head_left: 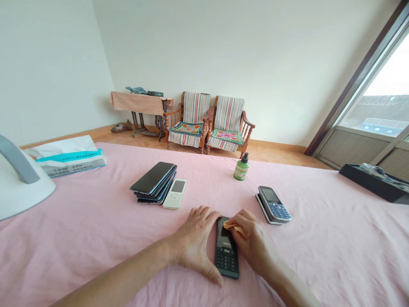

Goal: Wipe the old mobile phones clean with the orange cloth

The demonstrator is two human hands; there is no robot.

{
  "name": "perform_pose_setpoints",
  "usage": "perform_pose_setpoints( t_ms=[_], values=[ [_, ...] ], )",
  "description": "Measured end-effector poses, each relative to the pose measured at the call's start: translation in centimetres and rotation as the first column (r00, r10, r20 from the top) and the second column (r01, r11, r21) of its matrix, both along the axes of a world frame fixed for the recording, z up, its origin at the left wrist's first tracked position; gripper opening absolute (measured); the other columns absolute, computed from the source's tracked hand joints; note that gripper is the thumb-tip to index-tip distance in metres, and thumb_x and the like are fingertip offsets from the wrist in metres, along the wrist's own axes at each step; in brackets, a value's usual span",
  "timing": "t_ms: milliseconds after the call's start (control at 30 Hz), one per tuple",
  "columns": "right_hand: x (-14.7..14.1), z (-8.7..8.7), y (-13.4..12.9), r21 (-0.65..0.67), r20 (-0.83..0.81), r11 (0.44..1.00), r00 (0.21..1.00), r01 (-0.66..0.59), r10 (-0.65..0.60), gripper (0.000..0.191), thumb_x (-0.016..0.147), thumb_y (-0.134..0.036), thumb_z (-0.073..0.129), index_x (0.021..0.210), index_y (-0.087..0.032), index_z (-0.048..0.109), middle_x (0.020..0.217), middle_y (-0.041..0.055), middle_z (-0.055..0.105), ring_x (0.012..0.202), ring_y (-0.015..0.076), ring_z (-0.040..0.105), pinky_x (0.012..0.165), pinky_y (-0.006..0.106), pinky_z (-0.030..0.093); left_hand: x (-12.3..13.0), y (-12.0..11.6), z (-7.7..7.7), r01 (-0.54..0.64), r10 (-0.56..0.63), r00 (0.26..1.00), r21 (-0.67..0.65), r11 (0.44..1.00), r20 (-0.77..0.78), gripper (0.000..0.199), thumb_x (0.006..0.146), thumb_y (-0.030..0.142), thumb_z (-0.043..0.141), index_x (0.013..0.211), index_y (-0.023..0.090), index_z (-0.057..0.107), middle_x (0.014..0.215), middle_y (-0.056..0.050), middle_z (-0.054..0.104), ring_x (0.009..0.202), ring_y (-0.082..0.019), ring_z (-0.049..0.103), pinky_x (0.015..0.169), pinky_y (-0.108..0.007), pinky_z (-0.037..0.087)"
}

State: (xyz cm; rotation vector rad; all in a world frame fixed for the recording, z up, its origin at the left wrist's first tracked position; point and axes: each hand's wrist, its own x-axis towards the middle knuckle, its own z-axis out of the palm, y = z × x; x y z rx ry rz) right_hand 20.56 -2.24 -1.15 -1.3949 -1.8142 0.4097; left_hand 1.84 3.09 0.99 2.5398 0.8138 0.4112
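A black keypad mobile phone (pixel 226 256) lies face up on the pink cloth in front of me. My left hand (pixel 196 238) braces it from the left, fingers at its top end and thumb by its lower left edge. Pinched in my right hand (pixel 251 238) is a small yellow cloth (pixel 227 224), pressed on the upper part of the phone's screen. Most of the cloth is hidden by the fingers. A white keypad phone (pixel 175 194) lies beside a stack of dark smartphones (pixel 155 181). To the right, a blue keypad phone (pixel 275 204) rests on another phone.
A green spray bottle (pixel 241 168) stands behind the phones. A tissue pack (pixel 68 157) and a white appliance with a grey handle (pixel 24 183) are at the left. A black tray (pixel 373 183) sits at the right edge. Two wooden chairs (pixel 196 111) stand beyond the pink-covered surface (pixel 96 221).
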Motion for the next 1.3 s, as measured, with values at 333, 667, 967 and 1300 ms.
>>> perform_pose_setpoints(
  t_ms=[333, 667, 967, 1300],
  values=[
    [-0.5, 0.6, -0.8, -0.053, 0.024, 0.994, 0.995, -0.099, 0.101, 0.034, 0.068, 0.007, 0.046, 0.079, -0.019, 0.064, 0.08, 0.0015, 0.057, 0.078, 0.0159, 0.056, 0.068, 0.026, 0.042, 0.0, -0.4, 0.3, -0.017, 0.017, 1.0, -0.007, 1.0, -0.005, 0.105, 0.033, 0.066, 0.08, 0.12, 0.02, 0.046, 0.116, -0.012, 0.05, 0.107, -0.035, 0.045, 0.099, -0.052, 0.032],
    [2.1, 1.5, -1.9, -0.175, 0.022, 0.957, 0.971, -0.231, 0.239, 0.035, 0.071, 0.007, 0.048, 0.081, -0.02, 0.066, 0.082, 0.0009, 0.058, 0.077, 0.0138, 0.055, 0.068, 0.024, 0.041, -0.1, -0.2, 0.1, 0.013, -0.014, 0.999, -0.004, 1.0, -0.035, 0.11, 0.035, 0.067, 0.08, 0.126, 0.02, 0.042, 0.119, -0.011, 0.049, 0.108, -0.035, 0.044, 0.099, -0.052, 0.033],
    [0.2, 2.8, -2.2, -0.125, 0.056, 0.938, 0.942, -0.322, 0.331, 0.036, 0.073, 0.009, 0.048, 0.083, -0.021, 0.066, 0.089, 0.0011, 0.06, 0.086, 0.0147, 0.055, 0.076, 0.026, 0.039, 0.1, -0.3, 0.3, 0.004, -0.004, 1.0, 0.001, 1.0, -0.02, 0.099, 0.038, 0.066, 0.078, 0.12, 0.023, 0.045, 0.111, -0.008, 0.05, 0.101, -0.032, 0.046, 0.091, -0.05, 0.038],
    [0.5, 2.8, -2.5, -0.143, 0.019, 0.931, 0.939, -0.336, 0.342, 0.038, 0.071, 0.012, 0.047, 0.081, -0.02, 0.065, 0.088, 0.001, 0.059, 0.084, 0.0131, 0.055, 0.072, 0.022, 0.04, 0.0, -0.4, 0.1, 0.003, -0.003, 1.0, 0.016, 1.0, -0.011, 0.099, 0.039, 0.066, 0.078, 0.121, 0.023, 0.044, 0.113, -0.008, 0.049, 0.102, -0.032, 0.046, 0.093, -0.05, 0.038]
  ],
)
